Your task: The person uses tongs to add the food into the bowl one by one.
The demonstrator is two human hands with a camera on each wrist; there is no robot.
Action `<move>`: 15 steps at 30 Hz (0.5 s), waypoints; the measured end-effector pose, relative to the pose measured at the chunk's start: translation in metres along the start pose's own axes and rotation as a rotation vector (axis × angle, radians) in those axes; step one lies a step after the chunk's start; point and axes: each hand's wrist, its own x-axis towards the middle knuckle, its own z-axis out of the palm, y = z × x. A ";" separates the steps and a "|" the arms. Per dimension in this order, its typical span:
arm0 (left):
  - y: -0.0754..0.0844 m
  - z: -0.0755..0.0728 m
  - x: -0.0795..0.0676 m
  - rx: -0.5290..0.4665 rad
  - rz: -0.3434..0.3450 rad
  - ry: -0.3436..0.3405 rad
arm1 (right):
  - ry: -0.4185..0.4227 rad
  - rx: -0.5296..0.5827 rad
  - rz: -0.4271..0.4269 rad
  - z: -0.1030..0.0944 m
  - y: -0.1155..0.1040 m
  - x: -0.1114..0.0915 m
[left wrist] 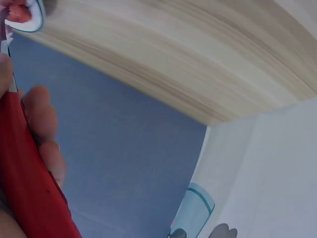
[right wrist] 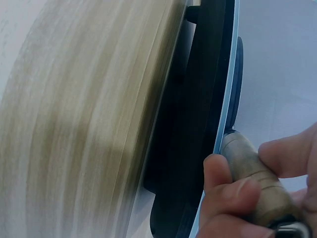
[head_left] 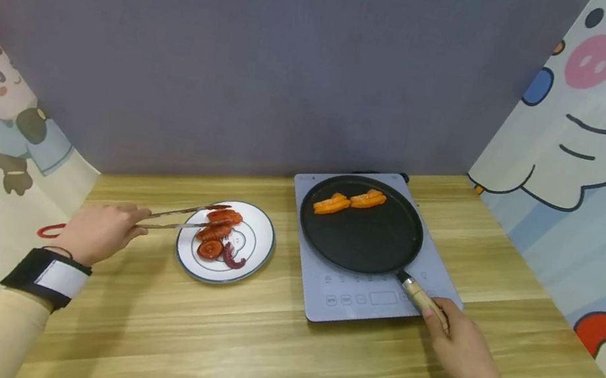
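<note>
My left hand (head_left: 102,232) grips a pair of metal tongs (head_left: 171,220), whose red handle (left wrist: 29,173) fills the left edge of the left wrist view. The tong arms stand apart over the white plate (head_left: 258,255), beside the reddish-brown pieces of food (head_left: 225,216); whether the tips touch one, I cannot tell. A round brown piece (head_left: 210,249) and a curled tentacle-like piece (head_left: 233,259) lie lower on that plate. With my right hand (head_left: 465,350) I hold the wooden handle (head_left: 422,297) of a flat black pan (head_left: 369,240). Two orange fried-dough-like pieces (head_left: 332,204) lie at its far side.
Beneath the pan is a grey induction cooktop (head_left: 331,311) with touch markings along its near side. Both stand on a wood-grain table (head_left: 250,361). A dark grey panel (head_left: 238,71) rises behind, and cartoon-printed walls (head_left: 586,149) flank the table.
</note>
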 end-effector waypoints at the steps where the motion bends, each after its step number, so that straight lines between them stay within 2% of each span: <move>1: -0.002 -0.001 0.001 -0.001 0.007 -0.009 | 0.005 -0.003 -0.002 0.000 0.000 0.000; 7: -0.004 -0.003 0.008 -0.003 0.004 -0.020 | 0.010 -0.011 0.001 -0.001 -0.001 0.000; 15: 0.016 0.009 0.009 -0.005 -0.103 -0.015 | 0.005 -0.007 -0.001 0.000 -0.001 0.000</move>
